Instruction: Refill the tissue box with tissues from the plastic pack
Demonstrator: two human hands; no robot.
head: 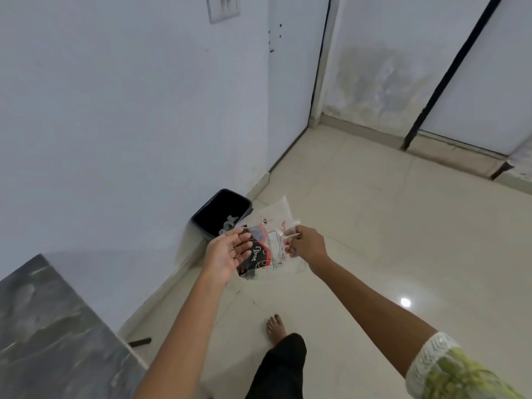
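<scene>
The light around me is soft, cool and even, fairly dim. A lamp overhead leaves one small glare spot on the glossy floor (405, 302). Shadows are faint. The wall (115, 110) lines bow at the edges, and everything looks slightly soft.

The right hand (309, 244) pinched the plastic pack (272, 243) at its fingertips; the left hand (227, 253), palm open, touched its other edge, the black bin (220, 211) just beyond the fingers.

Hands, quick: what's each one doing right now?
Left hand: open, palm up, fingers spread beside the plastic pack, not gripping it.
Right hand: closed, pinching the pack's edge.
</scene>
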